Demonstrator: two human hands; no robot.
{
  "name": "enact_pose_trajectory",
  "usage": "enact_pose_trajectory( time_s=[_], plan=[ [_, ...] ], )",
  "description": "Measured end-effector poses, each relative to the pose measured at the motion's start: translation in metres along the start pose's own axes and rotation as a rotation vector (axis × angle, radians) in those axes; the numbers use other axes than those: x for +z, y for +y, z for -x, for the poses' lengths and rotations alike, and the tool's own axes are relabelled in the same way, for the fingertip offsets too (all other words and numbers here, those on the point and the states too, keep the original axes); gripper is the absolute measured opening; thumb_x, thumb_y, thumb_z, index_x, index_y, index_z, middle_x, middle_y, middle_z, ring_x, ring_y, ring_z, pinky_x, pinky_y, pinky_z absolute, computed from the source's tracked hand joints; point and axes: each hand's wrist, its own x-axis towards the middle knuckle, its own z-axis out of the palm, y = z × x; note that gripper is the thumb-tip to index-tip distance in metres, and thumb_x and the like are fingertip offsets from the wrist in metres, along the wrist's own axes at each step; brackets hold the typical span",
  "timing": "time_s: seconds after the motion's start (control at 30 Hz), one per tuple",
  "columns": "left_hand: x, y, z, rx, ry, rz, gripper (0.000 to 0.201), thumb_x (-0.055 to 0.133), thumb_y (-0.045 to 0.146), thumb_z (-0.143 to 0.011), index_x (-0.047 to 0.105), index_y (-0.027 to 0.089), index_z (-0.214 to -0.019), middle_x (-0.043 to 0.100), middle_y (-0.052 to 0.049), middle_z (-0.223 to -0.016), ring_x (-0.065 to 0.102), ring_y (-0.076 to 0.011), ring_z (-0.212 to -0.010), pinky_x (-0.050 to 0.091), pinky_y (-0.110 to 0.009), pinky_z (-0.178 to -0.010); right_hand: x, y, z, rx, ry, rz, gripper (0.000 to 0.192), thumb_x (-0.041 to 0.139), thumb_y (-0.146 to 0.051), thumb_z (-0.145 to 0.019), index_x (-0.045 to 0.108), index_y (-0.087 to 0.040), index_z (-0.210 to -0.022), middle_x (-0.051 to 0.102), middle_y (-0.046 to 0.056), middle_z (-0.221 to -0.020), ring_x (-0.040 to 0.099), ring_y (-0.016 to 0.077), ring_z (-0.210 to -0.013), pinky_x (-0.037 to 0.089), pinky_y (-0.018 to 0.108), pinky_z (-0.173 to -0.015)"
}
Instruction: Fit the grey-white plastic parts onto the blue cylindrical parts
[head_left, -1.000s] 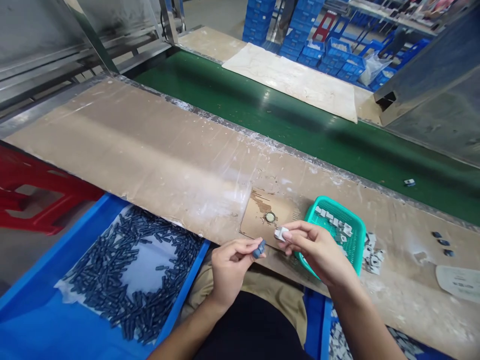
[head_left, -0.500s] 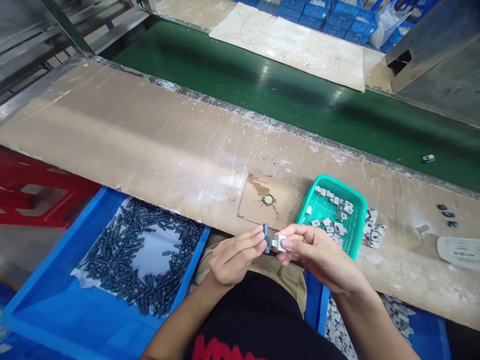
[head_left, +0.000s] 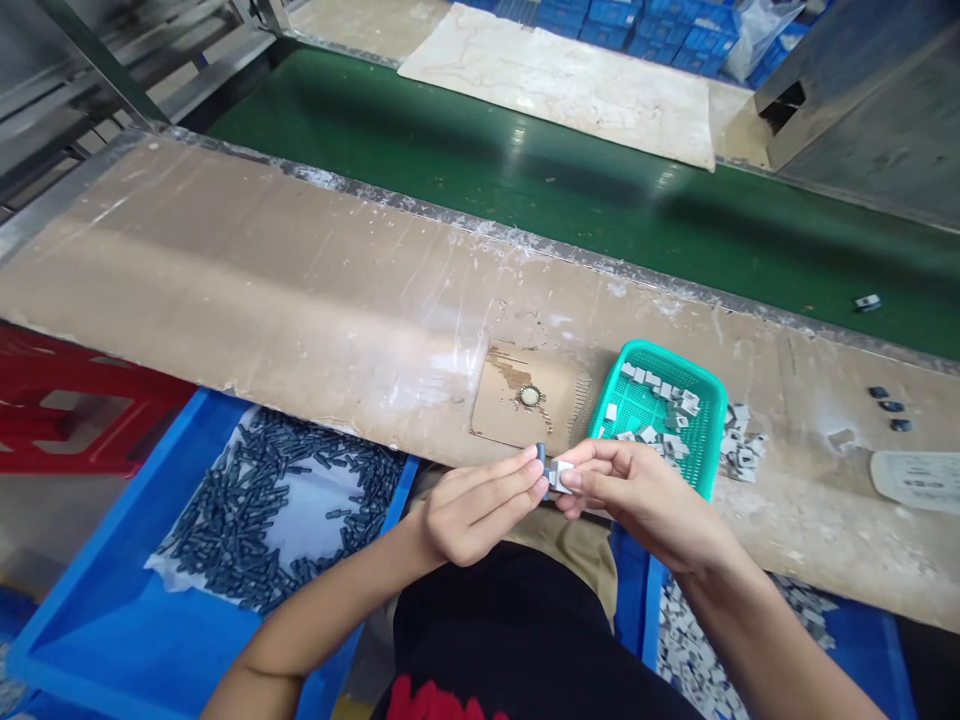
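Here, closest to the body, the left hand is pinching a small dark blue-grey plastic piece between thumb and fingertips, and the right hand is pinching a small pale grey clip-like piece; the two hands are meeting just above the lap, and the parts are touching. Both pieces are looking light, stiff and rather smooth, so a fingertip grip on their flat sides, near the joining ends, is probably suiting them best; they are too small to judge as fragile. Down to the left, a blue plastic bin of dark blue-grey pieces is sitting. Just beyond the hands, a worn brown cardboard-covered bench is carrying a green mesh basket of pale pieces. Farther off, a green conveyor belt is running across.
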Motion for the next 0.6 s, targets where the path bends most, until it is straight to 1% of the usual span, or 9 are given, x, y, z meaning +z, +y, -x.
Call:
enact_pose_trajectory(
  time_s=[0.07,0.1,0.2,0.27,0.33,0.4,0.47,0.6],
  plan=[
    [0.001,-0.005,-0.005,0.047,0.035,0.01,0.032,0.057,0.003,-0.079,0.054,0.005,-0.11,0.062,-0.014,-0.103,0.054,-0.0219,-0.105,0.053,-0.028,-0.083,0.0,-0.003,0.003,-0.032,0.009,0.033,0.026,0.073,-0.032,-0.064,0.064,-0.013,-0.079,0.068,0.005,-0.068,0.063,0.0141,-0.061,0.053,0.027,-0.063],
    [0.002,-0.007,-0.007,0.035,0.066,0.042,0.03,0.058,0.002,-0.078,0.056,0.005,-0.107,0.063,-0.014,-0.101,0.055,-0.0217,-0.103,0.054,-0.029,-0.083,0.0,-0.005,0.004,-0.059,0.016,0.055,0.026,0.073,-0.033,-0.065,0.064,-0.012,-0.08,0.068,0.005,-0.068,0.064,0.014,-0.061,0.053,0.027,-0.064],
    [0.004,-0.008,-0.015,-0.093,0.147,0.216,0.027,0.062,-0.003,-0.072,0.06,0.006,-0.098,0.065,-0.012,-0.095,0.059,-0.021,-0.096,0.055,-0.033,-0.082,0.003,-0.009,0.01,-0.139,0.058,0.117,0.026,0.07,-0.033,-0.068,0.064,-0.013,-0.083,0.068,0.005,-0.067,0.064,0.014,-0.062,0.053,0.026,-0.065],
    [0.003,-0.007,-0.019,-0.174,0.153,0.302,0.027,0.061,-0.006,-0.072,0.062,0.008,-0.094,0.066,-0.01,-0.092,0.061,-0.0199,-0.093,0.055,-0.032,-0.081,0.006,-0.012,0.013,-0.176,0.098,0.149,0.026,0.07,-0.034,-0.068,0.064,-0.013,-0.084,0.069,0.005,-0.068,0.065,0.0149,-0.063,0.054,0.026,-0.065],
    [0.001,-0.004,-0.023,-0.286,0.15,0.35,0.024,0.058,-0.005,-0.073,0.064,0.01,-0.091,0.067,-0.008,-0.09,0.062,-0.0191,-0.091,0.055,-0.03,-0.08,0.008,-0.013,0.015,-0.206,0.13,0.182,0.026,0.07,-0.033,-0.068,0.063,-0.014,-0.084,0.07,0.005,-0.07,0.066,0.0157,-0.064,0.055,0.026,-0.064],
    [-0.001,-0.001,-0.027,-0.454,0.136,0.426,0.019,0.059,-0.002,-0.075,0.067,0.013,-0.084,0.067,-0.006,-0.087,0.063,-0.0186,-0.087,0.055,-0.027,-0.078,0.008,-0.014,0.016,-0.237,0.148,0.212,0.027,0.07,-0.033,-0.068,0.063,-0.014,-0.085,0.07,0.006,-0.074,0.067,0.0167,-0.067,0.056,0.026,-0.065],
    [-0.001,0.002,-0.029,-0.665,0.109,0.563,0.015,0.061,0.002,-0.074,0.068,0.016,-0.075,0.068,-0.004,-0.081,0.064,-0.0178,-0.08,0.055,-0.025,-0.074,0.008,-0.013,0.017,-0.274,0.154,0.253,0.027,0.07,-0.034,-0.069,0.063,-0.014,-0.087,0.07,0.007,-0.078,0.067,0.018,-0.072,0.056,0.027,-0.066],
    [0.003,0.001,-0.032,-1.107,0.071,0.966,0.01,0.07,0.006,-0.065,0.066,0.015,-0.064,0.067,-0.002,-0.067,0.064,-0.0151,-0.063,0.054,-0.019,-0.061,0.006,-0.009,0.016,-0.337,0.144,0.334,0.024,0.068,-0.032,-0.071,0.063,-0.015,-0.088,0.07,0.007,-0.08,0.067,0.0184,-0.077,0.056,0.027,-0.069]
  ],
)
